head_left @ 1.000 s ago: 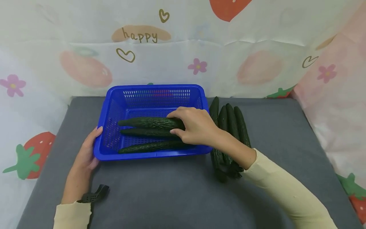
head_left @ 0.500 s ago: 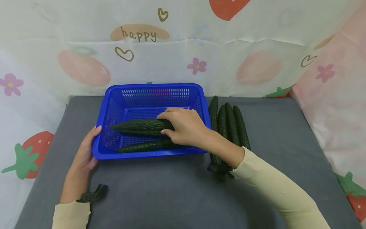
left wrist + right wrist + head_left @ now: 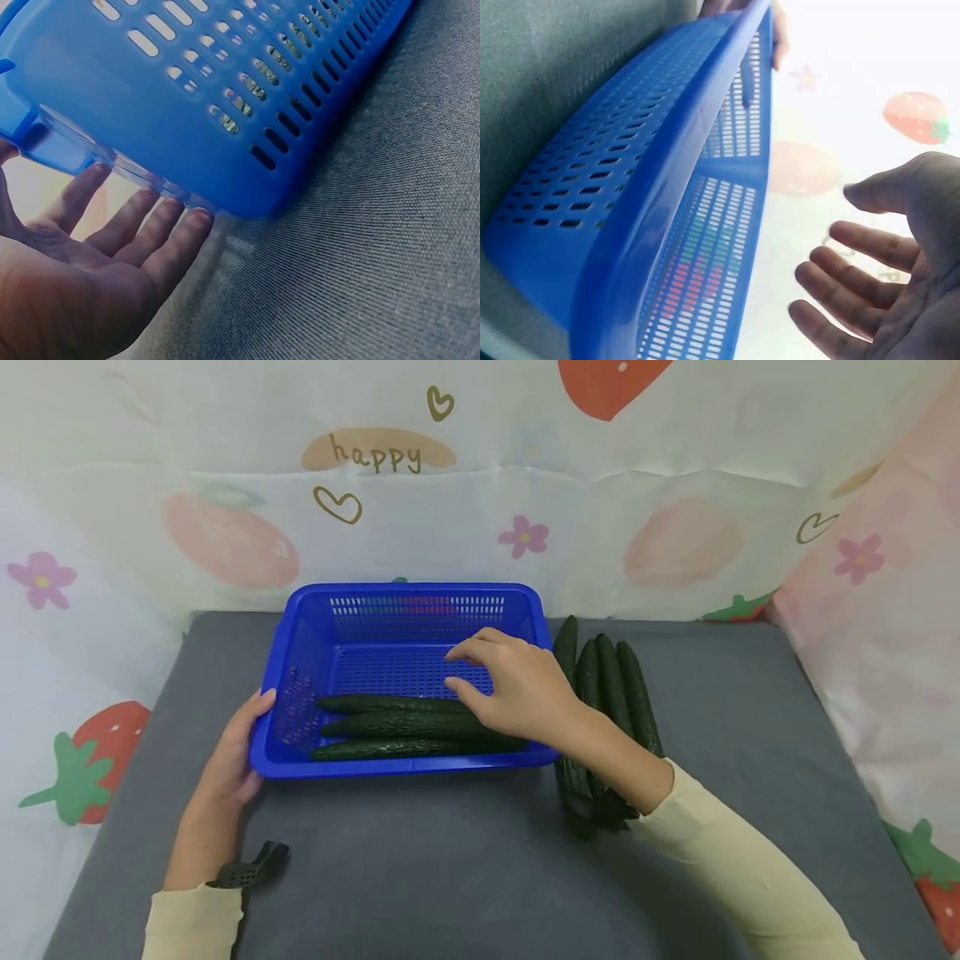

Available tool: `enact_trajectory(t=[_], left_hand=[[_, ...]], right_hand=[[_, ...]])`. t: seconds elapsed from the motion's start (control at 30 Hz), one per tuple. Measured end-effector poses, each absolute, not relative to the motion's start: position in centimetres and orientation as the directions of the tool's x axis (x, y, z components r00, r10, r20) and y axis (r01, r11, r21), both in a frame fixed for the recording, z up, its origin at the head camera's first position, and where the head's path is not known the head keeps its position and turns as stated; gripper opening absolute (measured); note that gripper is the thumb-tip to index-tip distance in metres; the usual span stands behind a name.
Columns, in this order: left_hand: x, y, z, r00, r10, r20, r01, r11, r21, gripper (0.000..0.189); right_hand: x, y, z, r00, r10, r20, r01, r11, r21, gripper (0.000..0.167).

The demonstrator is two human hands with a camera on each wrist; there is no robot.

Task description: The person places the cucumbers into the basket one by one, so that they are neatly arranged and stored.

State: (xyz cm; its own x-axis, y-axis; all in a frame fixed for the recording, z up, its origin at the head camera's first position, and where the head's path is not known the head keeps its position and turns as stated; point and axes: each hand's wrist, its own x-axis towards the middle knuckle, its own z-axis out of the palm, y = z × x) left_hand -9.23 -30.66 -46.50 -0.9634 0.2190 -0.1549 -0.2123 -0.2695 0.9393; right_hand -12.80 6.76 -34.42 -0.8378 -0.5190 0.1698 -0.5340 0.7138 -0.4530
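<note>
A blue plastic basket point(image 3: 405, 767) with slotted walls stands on the grey cloth. Three dark green cucumbers lie side by side along its near side; the middle cucumber point(image 3: 397, 724) is between the other two. My left hand point(image 3: 232, 752) holds the basket's left end, thumb on the rim; the left wrist view shows the fingers point(image 3: 176, 244) reaching to the outer wall. Above the basket's right part hovers my right hand point(image 3: 517, 685), thumb and fingers apart and nothing between them; it hides the cucumbers' right ends in part. In the right wrist view this hand point(image 3: 900, 277) is bare.
Several more cucumbers point(image 3: 611, 685) lie in a bunch just right of the basket, partly under my right forearm. Grey cloth point(image 3: 420, 868) covers the table. A printed curtain point(image 3: 585, 543) hangs close behind the basket. A black strap point(image 3: 251, 867) sits at my left wrist.
My right hand has moved the gripped cucumber slightly left and let go of it; it now lies beside the others. The hand has risen and shifted right. The left hand keeps its place.
</note>
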Motion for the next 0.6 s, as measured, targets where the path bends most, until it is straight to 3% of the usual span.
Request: enact_trajectory(t=[0.3,0.6], left_hand=[[-9.4,-30.5,-46.5,-0.964,0.201,-0.173,-0.218,-0.232,0.948,0.057],[-9.4,-30.5,-46.4,-0.962,0.207,-0.177,-0.226,-0.244,0.943,0.055]], right_hand=[[-12.4,8.7,-34.8,-0.850,-0.516,0.104,-0.506,0.746,-0.432,0.042],[-12.0,10.8,-35.2,-0.879,-0.464,0.110,-0.456,0.750,-0.480,0.044]])
